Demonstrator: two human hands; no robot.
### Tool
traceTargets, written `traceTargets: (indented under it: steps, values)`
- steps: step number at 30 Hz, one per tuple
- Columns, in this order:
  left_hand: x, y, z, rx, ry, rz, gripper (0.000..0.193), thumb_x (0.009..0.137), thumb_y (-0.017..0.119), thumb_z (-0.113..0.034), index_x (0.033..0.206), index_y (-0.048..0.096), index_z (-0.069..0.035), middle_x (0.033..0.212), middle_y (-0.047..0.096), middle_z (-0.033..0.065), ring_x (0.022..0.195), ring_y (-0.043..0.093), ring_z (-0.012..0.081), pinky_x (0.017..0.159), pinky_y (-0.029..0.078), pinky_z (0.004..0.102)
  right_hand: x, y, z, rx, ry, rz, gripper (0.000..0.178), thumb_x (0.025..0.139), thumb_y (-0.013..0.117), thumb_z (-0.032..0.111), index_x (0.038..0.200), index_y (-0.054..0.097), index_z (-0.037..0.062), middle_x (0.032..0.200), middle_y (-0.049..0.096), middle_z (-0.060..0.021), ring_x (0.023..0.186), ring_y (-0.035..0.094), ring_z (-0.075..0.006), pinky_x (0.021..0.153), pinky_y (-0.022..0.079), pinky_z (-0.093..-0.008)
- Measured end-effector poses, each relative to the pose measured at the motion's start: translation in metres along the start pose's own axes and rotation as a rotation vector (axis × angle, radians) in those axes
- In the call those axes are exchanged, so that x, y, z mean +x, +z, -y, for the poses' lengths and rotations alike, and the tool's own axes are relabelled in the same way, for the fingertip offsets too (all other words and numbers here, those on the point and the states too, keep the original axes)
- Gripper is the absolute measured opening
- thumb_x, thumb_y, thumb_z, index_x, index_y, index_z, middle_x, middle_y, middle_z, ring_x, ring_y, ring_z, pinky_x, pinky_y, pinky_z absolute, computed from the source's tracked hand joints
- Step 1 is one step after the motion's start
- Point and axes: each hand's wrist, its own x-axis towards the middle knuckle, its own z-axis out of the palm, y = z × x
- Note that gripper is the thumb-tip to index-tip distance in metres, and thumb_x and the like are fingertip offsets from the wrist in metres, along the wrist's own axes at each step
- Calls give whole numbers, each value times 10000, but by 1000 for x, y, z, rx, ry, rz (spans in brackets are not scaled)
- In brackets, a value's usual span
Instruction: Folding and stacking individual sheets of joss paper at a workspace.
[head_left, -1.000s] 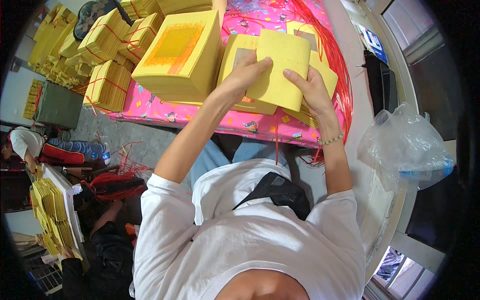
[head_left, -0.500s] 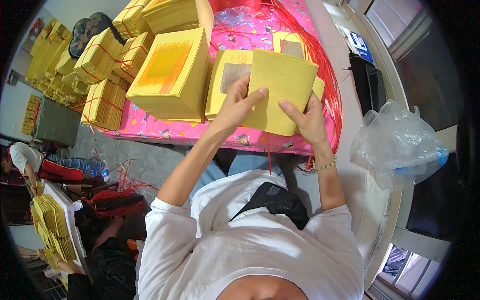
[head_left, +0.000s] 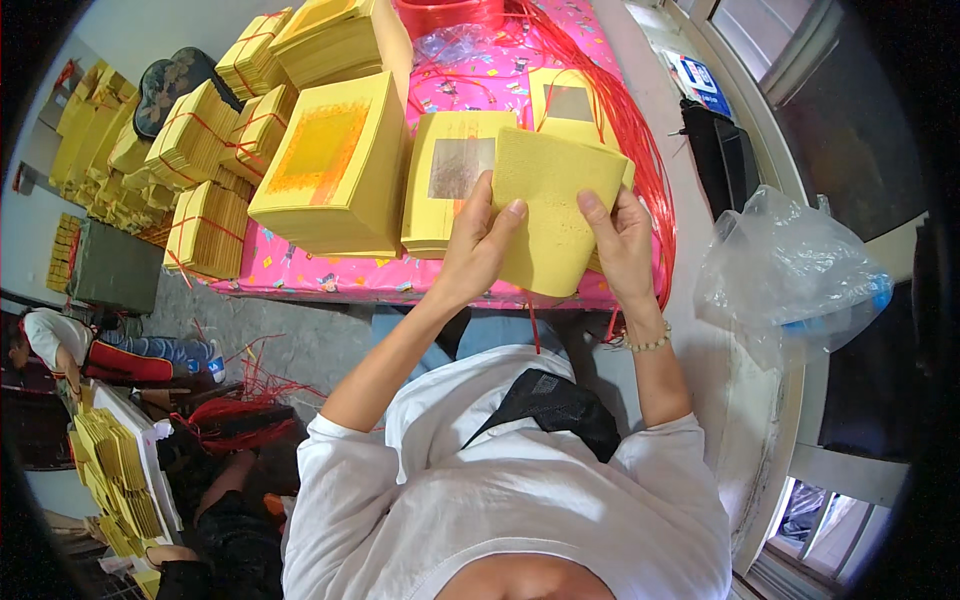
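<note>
Between both hands I hold a stack of yellow paper [head_left: 548, 205], raised over the near edge of the table. My left hand [head_left: 480, 240] grips its left side, thumb on the face turned to me. On the right side, my right hand [head_left: 622, 238] pinches it the same way; a bead bracelet circles that wrist. Just left of the held paper lies a low yellow stack [head_left: 430, 215] with a silvery square on top. Another yellow stack with a silvery square [head_left: 570, 102] lies behind. A tall yellow stack [head_left: 325, 160] with an orange-edged square stands further left.
The table wears a pink patterned cloth [head_left: 330, 272]. Red strands [head_left: 635, 130] run along its right side, near a red basin [head_left: 450, 14]. Red-tied yellow bundles [head_left: 208, 225] crowd the left. A clear plastic bag [head_left: 790, 265] sits at right. Other people work at lower left.
Both hands have lowered the paper stack slightly toward me and tilted it a little. More of the low stack with its silvery square now shows. The view has shifted slightly.
</note>
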Motion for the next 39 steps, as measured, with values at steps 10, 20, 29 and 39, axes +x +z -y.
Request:
traceTargets:
  steps: [10,20,29,39]
  values:
    - [-11,-3,9,65,-98,89,436,970,473,-128,1369,329,-25,1243,500,71,1129,469,122,961,371,274,-2,-10,-2,17,-3,-50,265,928,590,164,1113,593,-26,986,656,-52,880,593,-74,751,482,-225]
    - [-2,4,7,-6,-61,-6,304,967,438,-103,1253,397,-5,1126,528,83,1041,497,127,891,411,278,-8,-17,-5,-65,139,90,270,913,613,170,1086,609,-37,967,660,-58,849,609,-87,752,494,-234]
    - [9,-3,7,60,-83,-58,315,955,468,-95,1252,412,-6,1139,559,101,1022,524,133,884,417,282,-11,-21,-12,-88,256,175,266,895,631,148,1053,620,-66,936,664,-61,831,611,-87,738,497,-227]
    - [25,-10,5,108,-28,-90,347,959,471,-106,1289,414,-15,1145,574,69,1017,543,118,888,424,274,-28,-18,-17,-44,236,156,237,891,633,128,1047,627,-51,914,666,-53,800,605,-66,697,498,-214]
